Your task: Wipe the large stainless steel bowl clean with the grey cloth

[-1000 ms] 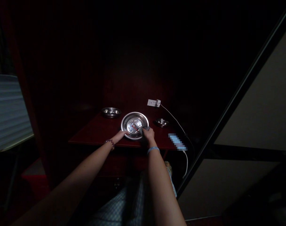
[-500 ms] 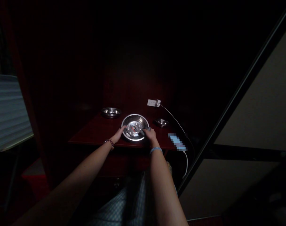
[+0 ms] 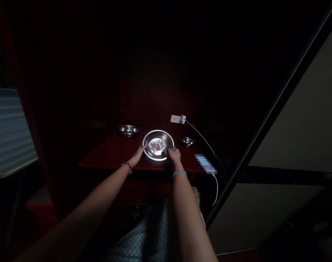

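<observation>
A shiny steel basin (image 3: 158, 135) with a label on its inner bottom is held tilted toward me above the dark red desktop. At its left rim is my left hand (image 3: 137, 156), closed on it with the thumb over the edge. My right hand (image 3: 175, 155) is at the right rim, closed around a dark grey cloth (image 3: 166, 150) that reaches inside the basin. Its lower fingers are hidden. One steel bowl (image 3: 128, 131) rests on the desk to the left, and a smaller steel bowl (image 3: 188, 142) lies to the right.
On the back wall is a power socket (image 3: 177, 119) with a plugged-in charger. Its white cable (image 3: 200, 133) runs down the right side. A blurred-out phone-like object (image 3: 205, 164) is at the desk's right edge. A dark diagonal frame borders a pale panel (image 3: 299, 127).
The basin has shifted slightly up and right, and its label has turned. My right hand has moved a little along the right rim with the cloth.
</observation>
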A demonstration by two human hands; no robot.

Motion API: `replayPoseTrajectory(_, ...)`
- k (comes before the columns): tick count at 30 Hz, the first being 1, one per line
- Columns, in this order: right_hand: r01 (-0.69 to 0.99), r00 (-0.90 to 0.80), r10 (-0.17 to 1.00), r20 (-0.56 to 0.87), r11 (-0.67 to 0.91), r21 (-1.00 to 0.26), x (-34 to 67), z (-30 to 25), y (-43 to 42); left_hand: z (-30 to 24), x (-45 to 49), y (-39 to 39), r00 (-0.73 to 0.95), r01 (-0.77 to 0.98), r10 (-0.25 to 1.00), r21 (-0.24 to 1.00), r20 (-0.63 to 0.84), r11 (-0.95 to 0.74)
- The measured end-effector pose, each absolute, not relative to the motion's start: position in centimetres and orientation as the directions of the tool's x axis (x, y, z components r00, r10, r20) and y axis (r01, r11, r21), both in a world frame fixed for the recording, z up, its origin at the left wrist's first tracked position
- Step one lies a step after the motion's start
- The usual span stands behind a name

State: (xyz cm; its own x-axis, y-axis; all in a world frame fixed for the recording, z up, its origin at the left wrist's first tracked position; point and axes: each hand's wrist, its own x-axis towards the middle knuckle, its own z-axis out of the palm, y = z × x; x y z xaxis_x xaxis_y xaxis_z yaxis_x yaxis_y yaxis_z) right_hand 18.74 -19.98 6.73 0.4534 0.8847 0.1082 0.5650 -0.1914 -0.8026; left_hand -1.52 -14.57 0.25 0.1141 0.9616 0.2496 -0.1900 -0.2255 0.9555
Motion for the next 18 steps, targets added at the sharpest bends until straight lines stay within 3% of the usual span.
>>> replayPoseTrajectory(5, 0.576, 0.465, 0.879, 0.106, -0.209, -0.790, 18.97, 6.80, -20.12, 0.26, -0.99, -15.07, 0.207, -0.089, 0.909, 0.932, 0.362, -0.351)
replayPoseTrajectory(9, 0.563, 0.461, 0.878, 0.127, -0.179, -0.807, 19.05, 6.69, -20.06, -0.26, -0.58, -14.83, 0.252, -0.032, 0.898, 0.930, 0.362, -0.366)
replayPoseTrajectory(18, 0.540, 0.434, 0.885, 0.168, -0.106, -0.835, 19.02, 6.11, -19.36, 0.32, -0.73, -14.58, 0.150, 0.005, 0.942, 0.952, 0.301, -0.305)
